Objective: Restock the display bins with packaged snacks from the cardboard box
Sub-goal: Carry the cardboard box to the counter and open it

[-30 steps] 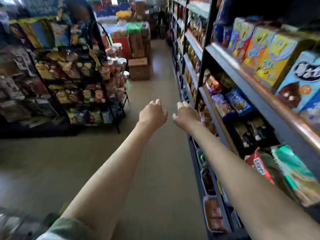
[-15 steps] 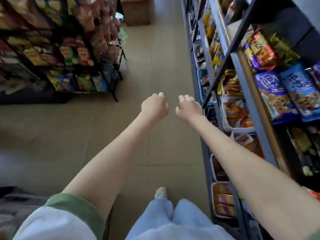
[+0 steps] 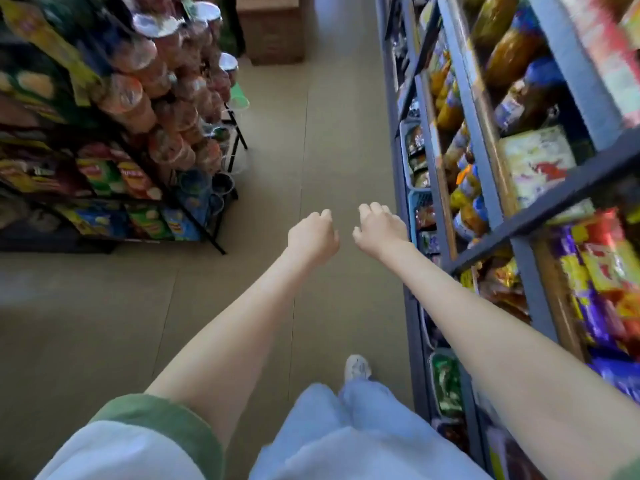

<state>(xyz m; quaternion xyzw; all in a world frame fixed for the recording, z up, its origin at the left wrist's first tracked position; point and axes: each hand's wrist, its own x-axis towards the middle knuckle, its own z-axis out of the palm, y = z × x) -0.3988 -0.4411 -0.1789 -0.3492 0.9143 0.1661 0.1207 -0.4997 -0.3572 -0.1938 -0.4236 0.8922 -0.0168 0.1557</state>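
Head view: beside the shelf (image 3: pixel 412 306) edge, my left hand (image 3: pixel 311 234) and right hand (image 3: pixel 379 230) curl empty, likely kept free for the cardboard box (image 3: pixel 273 32) ahead.

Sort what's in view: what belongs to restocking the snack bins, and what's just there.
Job: cardboard box far ahead; shelf bins on the right; left grip and right grip, both empty.
Just there: chip rack; cup stacks; shoe.
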